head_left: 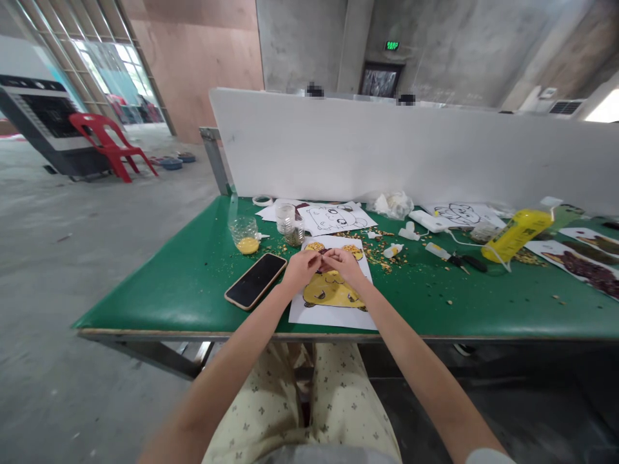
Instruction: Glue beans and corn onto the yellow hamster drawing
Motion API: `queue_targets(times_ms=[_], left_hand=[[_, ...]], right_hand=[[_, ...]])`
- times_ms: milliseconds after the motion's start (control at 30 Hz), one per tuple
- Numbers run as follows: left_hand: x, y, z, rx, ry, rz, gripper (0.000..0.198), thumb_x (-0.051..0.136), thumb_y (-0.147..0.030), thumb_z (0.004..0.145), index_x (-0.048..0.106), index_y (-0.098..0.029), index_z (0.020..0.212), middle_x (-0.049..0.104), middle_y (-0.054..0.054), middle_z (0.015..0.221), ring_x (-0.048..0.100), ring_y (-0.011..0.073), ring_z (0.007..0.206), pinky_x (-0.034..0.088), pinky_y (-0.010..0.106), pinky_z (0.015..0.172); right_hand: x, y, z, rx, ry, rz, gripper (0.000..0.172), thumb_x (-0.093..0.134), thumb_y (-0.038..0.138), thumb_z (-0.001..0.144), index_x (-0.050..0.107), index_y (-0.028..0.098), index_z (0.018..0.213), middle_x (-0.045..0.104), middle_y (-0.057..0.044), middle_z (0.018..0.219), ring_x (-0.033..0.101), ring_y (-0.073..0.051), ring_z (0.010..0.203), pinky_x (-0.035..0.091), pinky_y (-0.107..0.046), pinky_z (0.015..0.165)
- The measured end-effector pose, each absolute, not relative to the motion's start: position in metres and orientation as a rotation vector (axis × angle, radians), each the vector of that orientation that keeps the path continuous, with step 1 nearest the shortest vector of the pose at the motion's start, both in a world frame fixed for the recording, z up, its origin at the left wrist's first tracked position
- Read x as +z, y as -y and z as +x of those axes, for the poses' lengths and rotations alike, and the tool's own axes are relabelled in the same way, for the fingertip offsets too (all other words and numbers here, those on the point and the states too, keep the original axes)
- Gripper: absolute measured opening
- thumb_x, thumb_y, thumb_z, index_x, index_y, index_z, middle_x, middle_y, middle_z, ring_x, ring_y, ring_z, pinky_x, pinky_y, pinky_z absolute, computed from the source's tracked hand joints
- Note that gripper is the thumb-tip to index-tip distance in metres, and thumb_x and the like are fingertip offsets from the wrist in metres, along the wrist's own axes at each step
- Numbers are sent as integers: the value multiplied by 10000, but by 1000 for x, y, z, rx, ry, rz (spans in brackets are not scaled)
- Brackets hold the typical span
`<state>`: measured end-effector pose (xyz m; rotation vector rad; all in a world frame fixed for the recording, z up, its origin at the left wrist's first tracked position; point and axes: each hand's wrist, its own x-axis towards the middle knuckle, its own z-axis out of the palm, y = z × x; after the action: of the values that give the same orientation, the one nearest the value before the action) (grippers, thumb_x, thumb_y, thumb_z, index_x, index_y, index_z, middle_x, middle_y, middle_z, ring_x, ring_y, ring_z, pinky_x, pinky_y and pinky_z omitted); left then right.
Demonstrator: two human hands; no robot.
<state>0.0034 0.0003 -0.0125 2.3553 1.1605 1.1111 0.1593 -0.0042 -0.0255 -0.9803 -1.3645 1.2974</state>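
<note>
My left hand [304, 265] and my right hand [344, 263] meet over the upper part of a white sheet [312, 316] on the green table. Their fingertips are closed and nearly touching; what they pinch, if anything, is too small to make out. Dark red bits [330, 252] show right at the fingers. Below them on the sheet is a yellow cartoon animal face [329, 293] with black outlines, upside down from where I sit. Two round patches of yellow grains [354, 251] lie at the sheet's far corners, partly hidden by my hands on the left.
A phone [256, 281] lies left of the sheet. Behind it stand a clear cup with yellow contents [247, 245] and plastic jars [293, 233]. Loose grains [382, 258], small glue bottles [393, 251], a yellow bottle [517, 236] and other drawings [333, 218] spread rightward. A white partition [387, 148] closes the back.
</note>
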Motion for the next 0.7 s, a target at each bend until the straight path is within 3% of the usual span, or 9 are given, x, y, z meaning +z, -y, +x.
queue_targets(times_ms=[700], left_hand=[[-12, 2, 5, 1178, -1156, 2301, 214, 446, -194, 840, 608, -174, 701, 585, 34, 651, 501, 156, 635, 359, 250, 634]], right_hand=[[-20, 6, 158, 1307, 1331, -944, 267, 684, 421, 669, 578, 187, 740, 639, -7, 655, 625, -156, 610, 524, -327, 691]])
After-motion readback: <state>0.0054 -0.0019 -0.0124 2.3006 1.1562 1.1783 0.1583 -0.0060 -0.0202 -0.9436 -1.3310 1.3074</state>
